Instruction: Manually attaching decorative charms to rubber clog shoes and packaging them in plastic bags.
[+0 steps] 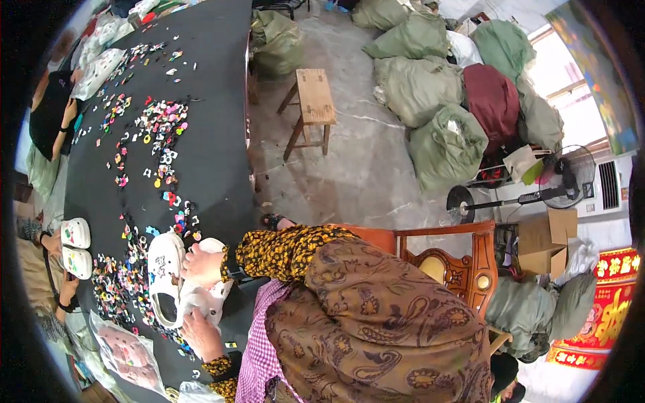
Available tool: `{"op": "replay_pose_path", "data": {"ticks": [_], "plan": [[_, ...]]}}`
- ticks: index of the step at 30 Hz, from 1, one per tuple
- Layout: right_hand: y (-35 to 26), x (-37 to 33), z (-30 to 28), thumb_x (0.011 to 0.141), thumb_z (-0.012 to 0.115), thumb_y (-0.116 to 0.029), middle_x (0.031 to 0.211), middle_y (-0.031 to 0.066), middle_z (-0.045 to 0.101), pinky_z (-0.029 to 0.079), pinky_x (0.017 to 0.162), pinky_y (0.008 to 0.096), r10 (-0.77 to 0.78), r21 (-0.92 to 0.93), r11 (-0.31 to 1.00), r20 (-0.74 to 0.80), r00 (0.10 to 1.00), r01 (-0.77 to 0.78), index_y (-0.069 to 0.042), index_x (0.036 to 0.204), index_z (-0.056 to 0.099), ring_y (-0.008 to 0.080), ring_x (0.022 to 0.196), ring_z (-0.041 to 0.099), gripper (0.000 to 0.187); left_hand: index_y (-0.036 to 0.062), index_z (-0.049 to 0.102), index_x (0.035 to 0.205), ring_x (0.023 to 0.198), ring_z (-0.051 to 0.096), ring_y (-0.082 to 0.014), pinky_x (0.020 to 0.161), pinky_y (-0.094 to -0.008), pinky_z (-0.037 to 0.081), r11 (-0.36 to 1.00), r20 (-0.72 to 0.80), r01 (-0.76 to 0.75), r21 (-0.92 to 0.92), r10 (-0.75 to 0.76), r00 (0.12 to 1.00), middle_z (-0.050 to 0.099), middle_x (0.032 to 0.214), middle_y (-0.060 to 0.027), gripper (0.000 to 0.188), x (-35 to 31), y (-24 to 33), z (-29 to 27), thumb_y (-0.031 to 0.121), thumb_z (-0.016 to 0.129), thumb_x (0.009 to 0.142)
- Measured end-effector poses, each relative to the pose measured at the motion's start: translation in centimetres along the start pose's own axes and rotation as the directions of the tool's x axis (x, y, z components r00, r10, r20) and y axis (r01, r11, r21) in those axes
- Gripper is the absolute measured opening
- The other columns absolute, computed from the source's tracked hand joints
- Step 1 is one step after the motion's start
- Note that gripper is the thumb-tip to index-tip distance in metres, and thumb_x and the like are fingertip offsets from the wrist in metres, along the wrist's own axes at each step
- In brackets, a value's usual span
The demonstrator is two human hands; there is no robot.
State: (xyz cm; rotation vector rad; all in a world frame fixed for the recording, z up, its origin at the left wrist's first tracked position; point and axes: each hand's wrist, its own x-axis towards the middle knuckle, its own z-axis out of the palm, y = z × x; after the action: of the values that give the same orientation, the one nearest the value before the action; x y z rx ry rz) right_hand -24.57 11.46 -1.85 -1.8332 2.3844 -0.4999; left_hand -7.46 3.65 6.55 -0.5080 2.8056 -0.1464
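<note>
A pair of white clogs lies at the black table's edge among my hands. The nearer-to-charms clog bears dark charms on its upper, and its heel strap loops below. The second white clog is partly covered by my hands. My right hand, the upper one in the picture, is closed over the clogs, fingers bent at the first clog's side; its fingertips are partly hidden. My left hand grips the heel end of the clogs from below. Loose coloured shoe charms lie beside them.
Charm heaps spread along the black table. Across it, another person's hands hold white clogs; a further person holds a plastic bag. A bagged pink item lies nearby. Beyond are a wooden stool, sacks and a fan.
</note>
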Motion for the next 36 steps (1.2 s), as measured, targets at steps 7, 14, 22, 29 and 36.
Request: {"op": "replay_pose_path", "data": {"ticks": [7,14,22,29,36], "plan": [[-0.2,0.6,2.0,0.052,0.076,-0.036,0.096,0.0091,0.06,0.037,0.073,0.0625,-0.103,0.12,0.985,-0.156,0.982,0.122,-0.005,0.105,0.056,0.0294,0.098,0.054,0.065,0.001,0.054,0.104,0.102,0.051,-0.0353,0.087,-0.0435,0.04,0.982,-0.126,-0.099,-0.159,0.079,0.989,0.053,0.114,-0.0167,0.029,-0.3,-2.3,2.3,0.016,0.059,0.079],[0.8,0.0,-2.4,0.065,0.068,-0.028,0.095,0.0148,0.059,0.041,0.081,0.0496,-0.053,0.246,0.969,0.121,0.991,0.022,-0.006,0.109,0.056,0.0311,0.096,0.056,0.05,-0.0009,0.055,0.088,0.092,0.056,-0.0404,0.081,-0.048,0.044,0.73,-0.027,-0.064,-0.68,0.062,0.998,0.059,0.094,-0.0231,0.016,1.0,-3.9,1.0,0.006,0.049,0.075],[0.3,0.6,-3.7,0.071,0.067,-0.024,0.122,0.0116,0.05,0.024,0.1,0.057,-0.029,0.295,0.953,0.315,0.949,-0.069,-0.01,0.128,0.045,0.0295,0.119,0.041,0.063,0.0124,0.048,0.122,0.083,0.06,-0.0432,0.075,-0.0516,0.047,0.721,0.164,0.221,-0.657,-0.148,0.975,0.063,0.087,-0.0259,0.042,-1.5,-6.1,1.3,0.011,0.045,0.081],[0.6,0.8,-4.2,0.071,0.067,-0.024,0.121,0.0117,0.05,0.025,0.098,0.0576,-0.033,0.275,0.959,0.32,0.947,-0.06,-0.009,0.13,0.042,0.0297,0.118,0.041,0.065,0.0104,0.057,0.112,0.076,0.064,-0.0349,0.068,-0.0474,0.049,0.888,0.189,0.24,-0.392,-0.177,0.966,0.065,0.078,-0.0182,0.034,-0.4,-3.6,-1.7,0.009,0.047,0.079],[0.8,0.5,-3.5,0.067,0.07,-0.028,0.113,0.0128,0.054,0.032,0.093,0.0497,-0.113,0.267,0.962,0.21,0.971,0.054,-0.009,0.127,0.043,0.0309,0.11,0.046,0.068,0.006,0.061,0.089,0.076,0.063,-0.0343,0.069,-0.0449,0.048,0.918,0.025,0.034,-0.395,-0.027,0.999,0.064,0.078,-0.017,0.017,2.7,-1.6,0.7,0.008,0.05,0.076]]}}
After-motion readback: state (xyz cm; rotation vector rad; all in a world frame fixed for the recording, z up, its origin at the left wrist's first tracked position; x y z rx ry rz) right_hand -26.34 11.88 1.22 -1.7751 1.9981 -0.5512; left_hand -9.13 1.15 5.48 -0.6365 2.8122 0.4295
